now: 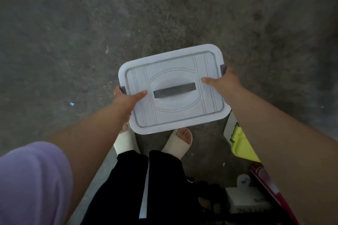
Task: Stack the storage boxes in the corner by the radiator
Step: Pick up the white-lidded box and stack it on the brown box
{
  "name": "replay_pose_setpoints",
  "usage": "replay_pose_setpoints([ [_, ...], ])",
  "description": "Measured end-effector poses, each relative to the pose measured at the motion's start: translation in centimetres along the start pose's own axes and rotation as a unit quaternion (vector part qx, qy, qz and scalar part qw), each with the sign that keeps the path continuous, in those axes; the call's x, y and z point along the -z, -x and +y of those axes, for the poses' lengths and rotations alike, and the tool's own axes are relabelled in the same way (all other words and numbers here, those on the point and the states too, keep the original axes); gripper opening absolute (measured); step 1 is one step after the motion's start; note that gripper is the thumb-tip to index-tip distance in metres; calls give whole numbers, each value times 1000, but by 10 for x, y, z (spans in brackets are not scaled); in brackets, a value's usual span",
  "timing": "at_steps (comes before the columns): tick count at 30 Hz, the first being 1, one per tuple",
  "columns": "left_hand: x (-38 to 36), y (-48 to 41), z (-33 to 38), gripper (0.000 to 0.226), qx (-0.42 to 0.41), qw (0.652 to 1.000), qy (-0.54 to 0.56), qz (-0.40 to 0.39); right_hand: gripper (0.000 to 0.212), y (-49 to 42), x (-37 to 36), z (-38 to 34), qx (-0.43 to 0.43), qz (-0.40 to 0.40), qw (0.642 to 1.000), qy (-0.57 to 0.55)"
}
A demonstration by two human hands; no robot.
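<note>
I hold a white storage box [173, 71] with a grey lid handle and grey side clips in the air above a bare concrete floor. My left hand [128, 99] grips its left end at the clip, thumb lying on the lid. At the right end my right hand [224, 82] does the same, thumb on the lid. The lid faces up and sits a little tilted. My feet in pale slippers show just under the box. No radiator or corner is in sight.
At the lower right, beside my right arm, lies a yellow-green lidded box [241, 144]. Further down are a red-edged item [268, 186], a white carton [247, 201] and dark clutter. Grey concrete floor [128, 14] stretches ahead and to both sides.
</note>
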State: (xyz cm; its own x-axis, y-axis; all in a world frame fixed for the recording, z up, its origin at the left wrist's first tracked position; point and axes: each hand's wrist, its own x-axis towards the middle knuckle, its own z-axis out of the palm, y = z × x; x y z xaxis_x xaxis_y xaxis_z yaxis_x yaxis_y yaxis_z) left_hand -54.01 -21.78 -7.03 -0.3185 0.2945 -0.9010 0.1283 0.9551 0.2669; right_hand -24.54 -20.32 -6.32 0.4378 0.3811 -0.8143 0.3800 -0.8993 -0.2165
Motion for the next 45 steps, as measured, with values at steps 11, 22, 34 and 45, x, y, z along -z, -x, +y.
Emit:
replay_pose_setpoints([
  [11, 119, 116, 69, 87, -91, 993, 9, 77, 93, 158, 53, -108, 100, 38, 993, 43],
  [22, 265, 254, 107, 81, -117, 974, 148, 123, 88, 345, 85, -253, 229, 49, 962, 140],
  [34, 471, 339, 56, 73, -73, 936, 279, 202, 73, 540, -15, -367, 335, 23, 910, 243],
  [45, 684, 403, -14, 66, -71, 890, 366, 263, 61, 725, -159, -447, 421, -61, 865, 264],
])
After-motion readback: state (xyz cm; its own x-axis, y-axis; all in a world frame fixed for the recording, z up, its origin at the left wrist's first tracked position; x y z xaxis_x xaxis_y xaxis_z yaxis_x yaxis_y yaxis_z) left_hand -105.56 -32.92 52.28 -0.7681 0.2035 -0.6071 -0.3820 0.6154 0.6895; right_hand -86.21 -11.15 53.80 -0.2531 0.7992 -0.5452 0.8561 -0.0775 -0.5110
